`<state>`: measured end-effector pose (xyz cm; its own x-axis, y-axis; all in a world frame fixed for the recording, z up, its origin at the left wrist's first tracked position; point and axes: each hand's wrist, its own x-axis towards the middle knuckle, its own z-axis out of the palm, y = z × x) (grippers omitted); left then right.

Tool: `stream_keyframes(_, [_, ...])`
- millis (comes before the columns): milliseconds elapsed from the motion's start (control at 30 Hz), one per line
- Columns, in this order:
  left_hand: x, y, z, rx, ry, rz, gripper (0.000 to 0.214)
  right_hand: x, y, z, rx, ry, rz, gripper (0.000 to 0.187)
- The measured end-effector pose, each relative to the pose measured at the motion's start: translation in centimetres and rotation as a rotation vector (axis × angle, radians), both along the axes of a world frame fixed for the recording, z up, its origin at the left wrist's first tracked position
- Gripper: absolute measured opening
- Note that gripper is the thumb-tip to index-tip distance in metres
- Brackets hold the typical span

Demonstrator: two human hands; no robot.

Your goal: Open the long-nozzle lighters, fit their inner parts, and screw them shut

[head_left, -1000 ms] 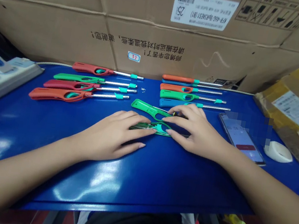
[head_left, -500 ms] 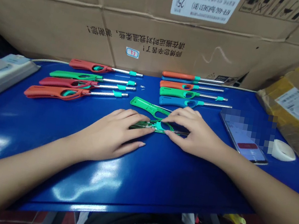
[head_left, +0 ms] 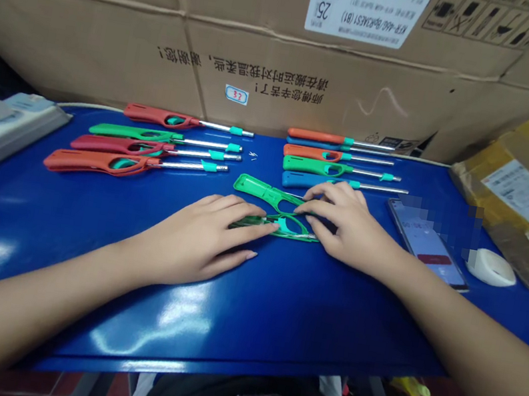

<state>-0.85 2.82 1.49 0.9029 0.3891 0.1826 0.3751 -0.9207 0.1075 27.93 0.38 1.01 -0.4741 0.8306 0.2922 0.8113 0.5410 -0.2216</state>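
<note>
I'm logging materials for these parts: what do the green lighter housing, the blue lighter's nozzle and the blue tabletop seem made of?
The green lighter housing looks like moulded plastic: bright, smooth, glossy. The blue lighter's nozzle looks like polished steel: a thin, silvery shaft; plating is possible. The blue tabletop looks like glossy painted sheet metal, given its sharp glare; laminate is possible.

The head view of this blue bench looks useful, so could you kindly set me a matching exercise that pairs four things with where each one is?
Things:
1. Left hand
2. Right hand
3. Power strip
4. Smartphone

Places:
A. Fingers over the right end of the upper green lighter casing
B. At the far left of the blue bench
C. Fingertips on the lower green lighter casing
D. Lying to the right of both hands

Pairs: 1-C, 2-A, 3-B, 4-D.
</note>
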Motion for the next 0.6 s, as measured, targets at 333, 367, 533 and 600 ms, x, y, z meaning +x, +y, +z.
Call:
stream_keyframes(333, [-0.1, 0.1, 0.3, 0.011, -0.059, -0.012, 0.041, 0.1, 0.1, 0.5, -0.026, 0.009, -0.011, 0.005])
stream_keyframes(367, [-0.1, 0.1, 0.3, 0.019, -0.07, -0.007, 0.04, 0.0, 0.1, 0.6, -0.023, 0.028, -0.014, 0.006])
stream_keyframes(533, [-0.2, 0.3, 0.3, 0.073, -0.202, 0.055, 0.043, -0.5, -0.2, 1.1, -0.103, 0.408, -0.062, 0.006])
stream_keyframes(600, [-0.3, 0.4, 0.2, 0.099, -0.263, 0.092, 0.045, -0.7, -0.3, 1.3, -0.225, 0.593, -0.096, 0.008])
